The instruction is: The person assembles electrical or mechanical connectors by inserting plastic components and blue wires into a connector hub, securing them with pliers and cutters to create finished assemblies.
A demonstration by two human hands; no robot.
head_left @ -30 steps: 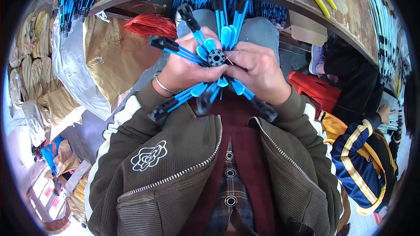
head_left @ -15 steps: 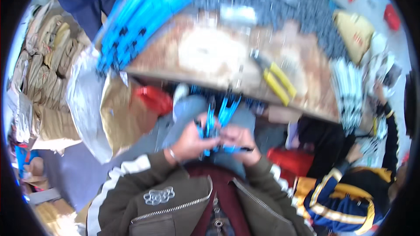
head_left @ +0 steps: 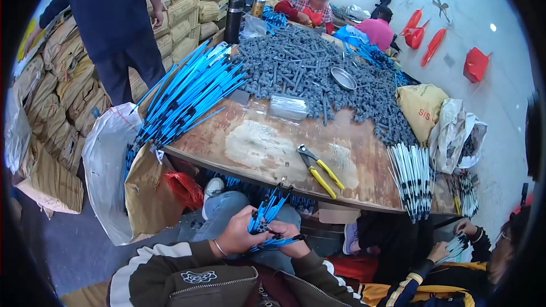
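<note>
Over my lap, my left hand (head_left: 236,233) is closed around a small bunch of thin blue rods with black tips (head_left: 269,210). My right hand (head_left: 288,240) is closed on the same bunch from the other side, close against the left. Some of the rods point up between the hands, while others lie crosswise and stick out past the right one. My palms and fingers cover much of the bunch. Beyond my hands, yellow-handled cutting pliers (head_left: 320,171) lie with jaws away from me on the worn wooden table (head_left: 256,162).
A blue rod heap (head_left: 190,99) lies at the table's left. Grey plastic plugs (head_left: 307,62) cover its far part, with a metal dish (head_left: 343,78) among them. White rods (head_left: 410,179) lie right. An open sack (head_left: 108,176) stands left. A co-worker (head_left: 455,273) handles white rods nearby.
The view has tilted up and sharpened, so the far table and other people now show. Both hands still hold the blue rods, which appear more closely gathered.
</note>
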